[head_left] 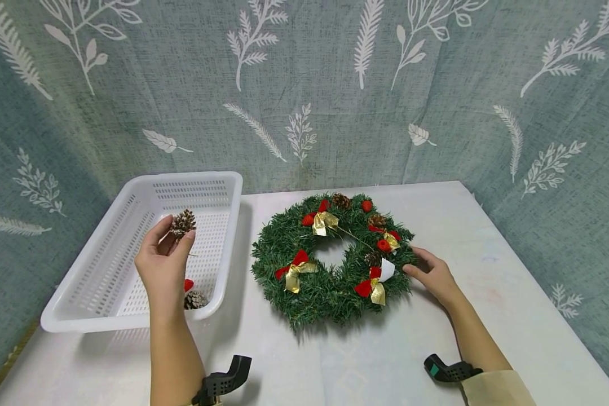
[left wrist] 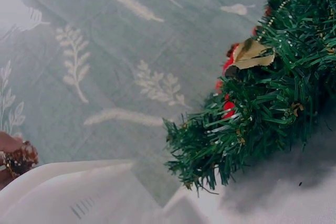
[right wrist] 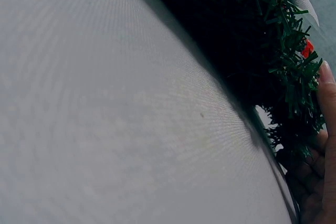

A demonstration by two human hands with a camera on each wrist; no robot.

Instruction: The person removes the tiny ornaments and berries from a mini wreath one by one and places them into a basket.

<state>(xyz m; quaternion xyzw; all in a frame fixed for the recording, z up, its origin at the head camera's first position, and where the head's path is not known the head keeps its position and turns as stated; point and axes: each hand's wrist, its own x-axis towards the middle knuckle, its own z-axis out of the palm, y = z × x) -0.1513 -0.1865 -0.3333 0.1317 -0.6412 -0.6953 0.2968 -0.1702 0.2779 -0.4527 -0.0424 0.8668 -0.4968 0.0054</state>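
Left hand: thumb and fingers pinch a small brown pine cone with pale-tipped scales, the gap between them no wider than the cone; cone raised, seen against the interior of the white perforated plastic basket, and clear of its floor.

Handling, as judged: the cone should be very light and stiff, rough enough not to slip, its scale tips brittle under a hard squeeze; best taken lightly across its sides near the base, as is roughly the case here.

Right hand: partly closed on the outer right edge of the round green artificial-pine wreath, thumb against the foliage, fingers bent in lower down; firmness of grip cannot be told.

The wreath lies on the white-covered table, right of the basket; it is likely light, springy at the needles and firmer at its core, so best steadied by the rim, away from the red-and-gold ribbon bows, which would crush easily.

Within the basket, near corner: a frosted pine cone and a red piece, partly hidden by the left forearm.
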